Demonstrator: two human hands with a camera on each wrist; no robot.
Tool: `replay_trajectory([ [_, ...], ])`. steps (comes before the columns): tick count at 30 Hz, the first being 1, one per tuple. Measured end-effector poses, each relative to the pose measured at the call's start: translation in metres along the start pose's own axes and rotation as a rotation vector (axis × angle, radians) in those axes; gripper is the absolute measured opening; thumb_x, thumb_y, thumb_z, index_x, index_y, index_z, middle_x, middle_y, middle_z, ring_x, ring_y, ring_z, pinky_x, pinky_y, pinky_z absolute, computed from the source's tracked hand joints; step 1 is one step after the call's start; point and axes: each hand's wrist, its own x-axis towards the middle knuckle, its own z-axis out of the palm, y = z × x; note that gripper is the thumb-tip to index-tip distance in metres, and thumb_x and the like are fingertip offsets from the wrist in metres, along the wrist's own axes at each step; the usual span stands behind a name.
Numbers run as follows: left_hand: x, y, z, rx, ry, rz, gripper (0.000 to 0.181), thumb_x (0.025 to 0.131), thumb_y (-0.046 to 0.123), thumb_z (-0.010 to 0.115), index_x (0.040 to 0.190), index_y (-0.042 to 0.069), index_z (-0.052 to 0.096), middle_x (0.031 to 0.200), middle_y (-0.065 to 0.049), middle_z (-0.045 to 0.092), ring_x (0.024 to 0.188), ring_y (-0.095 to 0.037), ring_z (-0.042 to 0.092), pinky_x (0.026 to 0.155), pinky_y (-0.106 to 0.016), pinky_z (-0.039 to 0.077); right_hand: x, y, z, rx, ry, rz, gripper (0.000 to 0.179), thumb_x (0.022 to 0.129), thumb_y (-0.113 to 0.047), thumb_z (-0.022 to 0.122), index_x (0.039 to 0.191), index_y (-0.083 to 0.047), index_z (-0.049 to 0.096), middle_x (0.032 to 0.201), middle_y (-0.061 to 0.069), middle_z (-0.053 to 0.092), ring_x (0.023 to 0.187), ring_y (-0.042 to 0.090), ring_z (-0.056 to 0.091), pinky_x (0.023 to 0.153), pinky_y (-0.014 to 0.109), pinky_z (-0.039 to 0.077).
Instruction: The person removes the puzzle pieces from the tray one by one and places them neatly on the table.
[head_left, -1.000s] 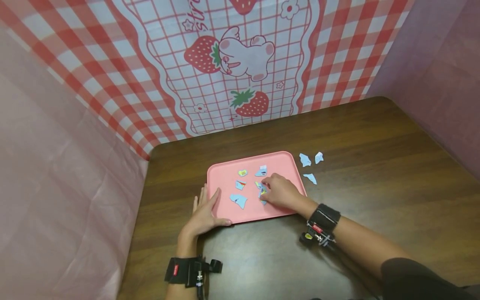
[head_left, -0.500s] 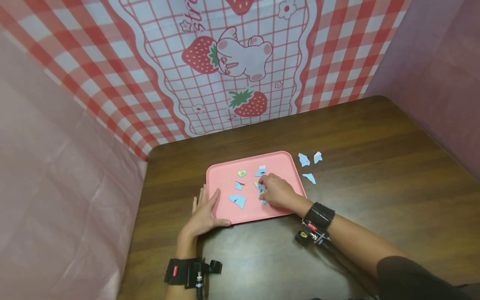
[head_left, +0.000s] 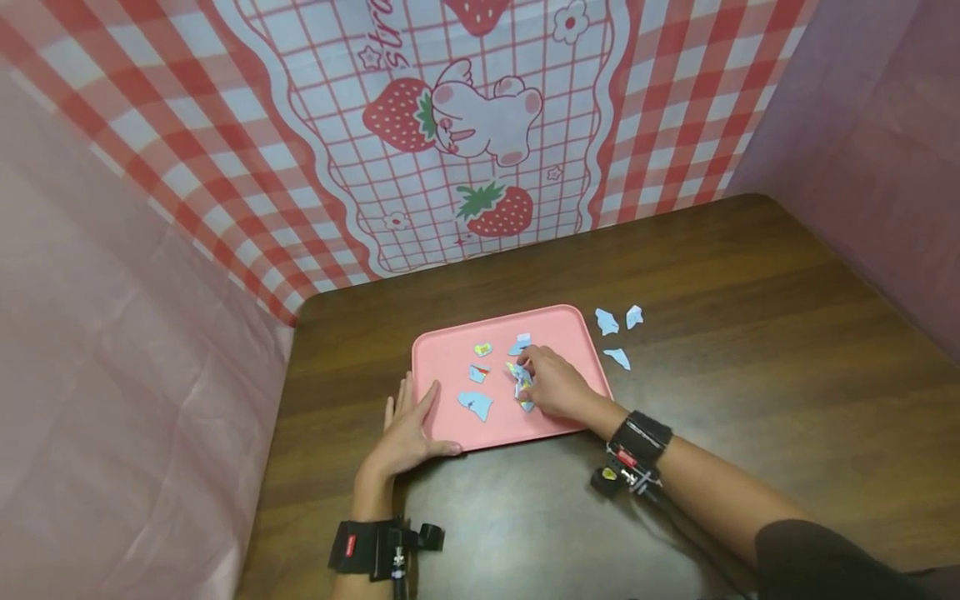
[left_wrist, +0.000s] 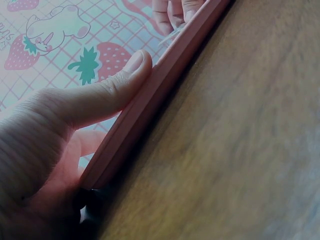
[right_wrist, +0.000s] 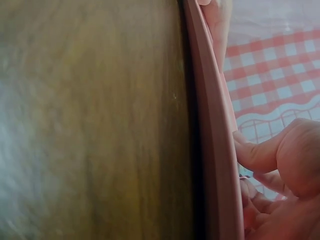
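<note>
Barely shifted over the past second, the right hand [head_left: 557,385] pinches blue pieces [head_left: 520,377] inward from the pink tray's [head_left: 566,327] right edge, while the left hand [head_left: 406,434] rests spread at its near-left corner.

Downward head and low wrist views share tray [head_left: 501,379].

Clustered pieces [head_left: 519,377] partly hidden, lettering [head_left: 385,33] cropped

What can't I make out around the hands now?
Head: the right hand covers part of the clustered pieces; whether it pinches them is unclear.
Head: print on the yellow piece is too small to read.
Left wrist: the pink tray's wall hides most of its floor.
Right wrist: the frame's right edge cuts off the right hand.
</note>
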Motion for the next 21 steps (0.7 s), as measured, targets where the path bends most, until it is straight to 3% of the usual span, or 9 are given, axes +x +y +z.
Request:
replay_trajectory([
  [8,-0.0003,0.0009,0.0000,-0.002,-0.004,-0.002,0.116,0.071,0.053,0.087,0.161,0.011,0.026,0.166,-0.023,-0.008,0.153,-0.037,-0.012,0.118,-0.058,-0.011,-0.0044,0.0017,-0.0005,0.074,0.030,0.016,0.042,0.081,-0.005,0.083,0.114,-0.010,0.057,0.091,0.002,0.071,0.082,0.017,0.065,0.073,0.036,0.051],
  [14,-0.0004,-0.0004,0.0008,-0.002,-0.002,0.002,0.116,0.071,0.053,0.088,0.160,0.011,0.027,0.166,-0.023,-0.008,0.153,-0.036,-0.012,0.118,-0.058,-0.011,-0.0059,0.0036,-0.0022,0.116,0.065,0.033,0.029,0.087,0.000,0.076,0.110,-0.008,0.060,0.089,0.005,0.070,0.083,0.019,0.065,0.072,0.036,0.052],
  [21,-0.0003,0.0001,0.0004,-0.006,0.001,0.000,0.116,0.071,0.053,0.088,0.160,0.011,0.027,0.166,-0.023,-0.008,0.153,-0.037,-0.011,0.118,-0.058,-0.011,-0.0066,0.0052,-0.0048,0.175,0.081,0.047,0.026,0.087,0.003,0.075,0.108,-0.007,0.062,0.093,0.009,0.072,0.086,0.021,0.068,0.072,0.036,0.055],
])
